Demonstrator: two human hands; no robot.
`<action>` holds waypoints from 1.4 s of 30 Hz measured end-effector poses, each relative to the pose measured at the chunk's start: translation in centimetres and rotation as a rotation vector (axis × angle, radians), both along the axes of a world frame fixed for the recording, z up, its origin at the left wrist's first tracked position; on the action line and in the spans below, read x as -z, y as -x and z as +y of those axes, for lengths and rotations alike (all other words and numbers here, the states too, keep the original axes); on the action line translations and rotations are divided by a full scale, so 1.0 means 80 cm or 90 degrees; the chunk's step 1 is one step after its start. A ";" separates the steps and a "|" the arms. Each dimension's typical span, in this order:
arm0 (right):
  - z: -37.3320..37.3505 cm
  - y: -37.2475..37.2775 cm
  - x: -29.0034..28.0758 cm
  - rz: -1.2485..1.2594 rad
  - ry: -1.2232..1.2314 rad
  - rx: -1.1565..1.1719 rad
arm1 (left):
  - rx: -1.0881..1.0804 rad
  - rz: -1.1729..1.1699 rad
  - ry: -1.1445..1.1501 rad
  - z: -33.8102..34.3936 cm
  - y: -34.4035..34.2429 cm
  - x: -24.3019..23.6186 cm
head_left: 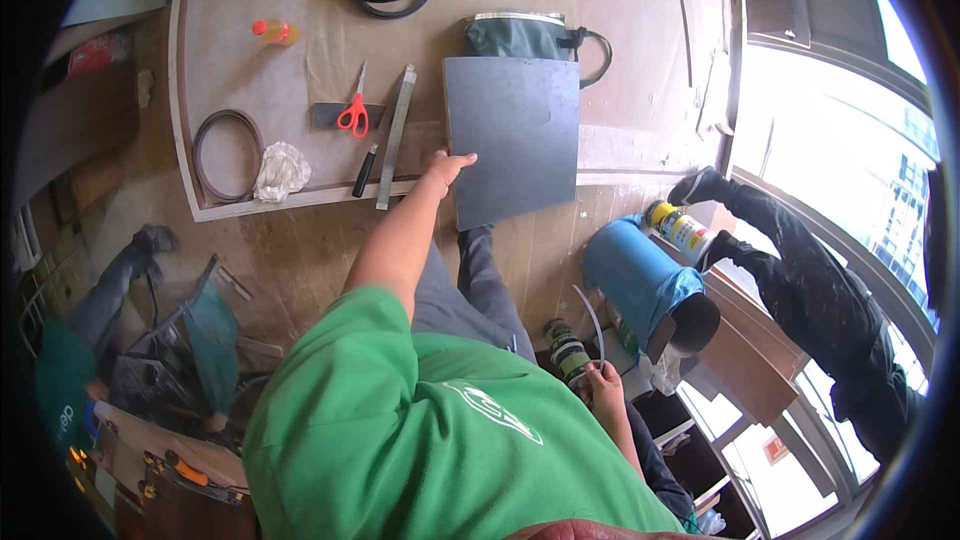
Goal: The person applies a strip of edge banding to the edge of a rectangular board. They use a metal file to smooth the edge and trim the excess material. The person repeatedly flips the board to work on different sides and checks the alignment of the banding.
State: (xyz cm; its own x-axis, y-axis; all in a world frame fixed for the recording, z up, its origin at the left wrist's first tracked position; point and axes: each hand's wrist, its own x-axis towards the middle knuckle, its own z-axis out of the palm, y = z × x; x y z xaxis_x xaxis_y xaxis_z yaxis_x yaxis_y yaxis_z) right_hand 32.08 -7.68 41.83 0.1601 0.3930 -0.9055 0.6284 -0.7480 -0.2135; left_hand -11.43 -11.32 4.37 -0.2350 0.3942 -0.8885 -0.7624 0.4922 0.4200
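Head view: left hand (445, 168) grips the edge of the flat dark grey square panel (514, 136) on the bench (620, 0), right hand (603, 380) closed around a thin grey strip (592, 318).

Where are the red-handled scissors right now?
In the head view, the scissors lie on the board's left part, between the metal ruler and the dark coiled strip.

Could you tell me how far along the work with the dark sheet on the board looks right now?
Laid out already: scissors, a metal ruler and a knife sit on the board. In hand: the left hand grips the edge of the dark sheet, which overhangs the board's front edge; the right hand holds a thin grey strip low at the side. Left: strip and sheet remain apart; no cut shows.
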 end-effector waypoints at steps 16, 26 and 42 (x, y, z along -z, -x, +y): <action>0.252 -0.013 -0.023 0.436 -0.103 0.090 | 0.175 0.447 -0.108 0.042 -0.038 -0.333; 0.360 0.107 -0.139 0.577 -0.556 -0.379 | 0.624 0.812 -0.145 0.055 -0.069 -0.685; 0.281 0.137 -0.323 0.836 -0.810 -0.681 | 0.634 0.811 -0.196 -0.013 -0.087 -0.827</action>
